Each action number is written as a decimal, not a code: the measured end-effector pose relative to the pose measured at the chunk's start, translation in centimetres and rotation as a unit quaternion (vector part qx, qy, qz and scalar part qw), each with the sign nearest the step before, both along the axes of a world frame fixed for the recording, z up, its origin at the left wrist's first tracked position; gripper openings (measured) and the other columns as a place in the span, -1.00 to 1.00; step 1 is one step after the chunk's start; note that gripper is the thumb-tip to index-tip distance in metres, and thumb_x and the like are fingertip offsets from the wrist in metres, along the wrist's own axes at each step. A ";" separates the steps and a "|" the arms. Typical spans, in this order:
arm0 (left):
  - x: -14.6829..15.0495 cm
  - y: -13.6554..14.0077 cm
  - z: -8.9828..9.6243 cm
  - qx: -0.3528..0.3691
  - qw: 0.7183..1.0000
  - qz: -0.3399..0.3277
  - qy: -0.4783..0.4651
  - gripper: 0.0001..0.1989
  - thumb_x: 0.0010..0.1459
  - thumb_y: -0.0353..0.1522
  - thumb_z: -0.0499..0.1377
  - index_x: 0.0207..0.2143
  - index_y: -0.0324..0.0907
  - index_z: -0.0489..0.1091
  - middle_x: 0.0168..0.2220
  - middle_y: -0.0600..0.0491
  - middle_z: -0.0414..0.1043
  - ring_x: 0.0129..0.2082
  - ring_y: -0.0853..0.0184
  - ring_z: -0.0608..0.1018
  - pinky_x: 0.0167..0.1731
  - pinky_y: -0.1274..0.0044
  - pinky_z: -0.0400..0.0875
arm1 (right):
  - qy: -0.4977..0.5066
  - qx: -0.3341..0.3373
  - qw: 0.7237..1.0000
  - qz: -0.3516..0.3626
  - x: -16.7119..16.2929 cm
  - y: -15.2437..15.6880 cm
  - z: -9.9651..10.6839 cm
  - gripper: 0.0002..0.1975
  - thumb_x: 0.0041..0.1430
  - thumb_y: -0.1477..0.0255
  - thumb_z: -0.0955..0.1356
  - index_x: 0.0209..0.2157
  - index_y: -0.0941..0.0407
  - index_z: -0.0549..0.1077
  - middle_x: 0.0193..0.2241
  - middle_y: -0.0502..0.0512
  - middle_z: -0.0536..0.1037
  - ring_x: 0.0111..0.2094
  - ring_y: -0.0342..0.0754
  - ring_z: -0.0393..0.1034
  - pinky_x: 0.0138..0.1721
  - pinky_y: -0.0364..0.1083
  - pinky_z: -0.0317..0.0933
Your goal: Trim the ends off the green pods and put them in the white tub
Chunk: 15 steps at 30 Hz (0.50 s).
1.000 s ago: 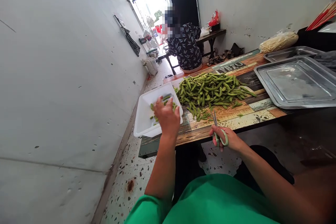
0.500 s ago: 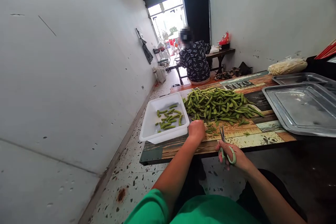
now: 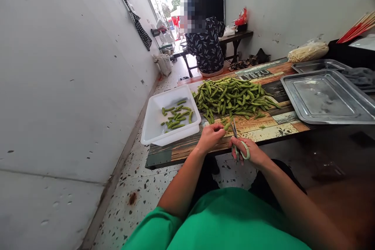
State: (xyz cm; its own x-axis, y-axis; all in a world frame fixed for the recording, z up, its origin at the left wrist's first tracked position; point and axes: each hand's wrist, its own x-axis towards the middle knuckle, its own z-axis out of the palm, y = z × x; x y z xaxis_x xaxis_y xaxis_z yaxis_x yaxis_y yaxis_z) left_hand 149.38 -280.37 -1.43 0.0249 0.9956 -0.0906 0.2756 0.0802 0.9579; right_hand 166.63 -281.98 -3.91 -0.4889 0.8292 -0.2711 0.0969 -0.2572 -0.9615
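Note:
Between the fingertips of my left hand (image 3: 210, 137) is a green edamame pod (image 3: 227, 126), pinched at one end above the table's front edge. My right hand (image 3: 249, 151) holds scissors (image 3: 234, 129) with pale green handles, the blades pointing up and away beside the pod's free end. Whether the blades touch the pod I cannot tell. Just beyond both hands lies a large pile of edamame pods (image 3: 231, 95). To the left, a white plastic tub (image 3: 152, 125) holds several pods on its bottom. Small green trimmings (image 3: 262, 127) are scattered near the scissors.
Metal trays (image 3: 328, 99) lie on the right of the patchwork-patterned table (image 3: 187, 150). Behind them are a bag of skewers (image 3: 308, 50) and a dark box with red-tipped sticks (image 3: 356, 29). Another person (image 3: 206, 47) sits at a far table. A wall (image 3: 73, 86) runs along the left.
My left hand has come away from the pile's edge with a pod and is now close to the scissors. The scissors have come up beside the pod. The camera view has tilted downward.

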 end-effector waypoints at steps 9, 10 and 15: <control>-0.1 -0.5 0.4 -0.028 0.995 0.022 -0.096 -0.76 -0.10 -0.30 0.16 -0.40 -0.29 0.45 -0.65 0.23 0.19 -0.66 0.57 0.18 -0.62 0.63 0.03 | -0.017 0.005 1.000 -0.001 0.0 0.1 -0.1 -0.38 0.05 -0.18 0.31 -0.36 0.16 0.38 -0.70 -0.06 0.43 -0.79 -0.23 0.17 -0.77 -0.22 0.11; 0.0 -0.6 0.5 -0.040 0.994 0.015 -0.104 -0.77 -0.11 -0.32 0.16 -0.39 -0.29 0.45 -0.66 0.24 0.19 -0.67 0.57 0.18 -0.63 0.64 0.03 | -0.018 0.005 1.000 0.001 -0.1 0.1 -0.1 -0.39 0.05 -0.17 0.32 -0.37 0.16 0.38 -0.70 -0.06 0.43 -0.79 -0.23 0.17 -0.77 -0.22 0.10; 0.1 -0.8 0.9 -0.061 0.989 0.005 -0.135 -0.83 -0.09 -0.38 0.16 -0.41 -0.29 0.44 -0.71 0.25 0.19 -0.71 0.58 0.17 -0.67 0.65 0.00 | -0.015 0.013 1.000 0.003 -0.2 0.1 0.3 -0.45 0.06 -0.12 0.34 -0.42 0.15 0.38 -0.74 -0.06 0.41 -0.81 -0.22 0.16 -0.79 -0.23 0.06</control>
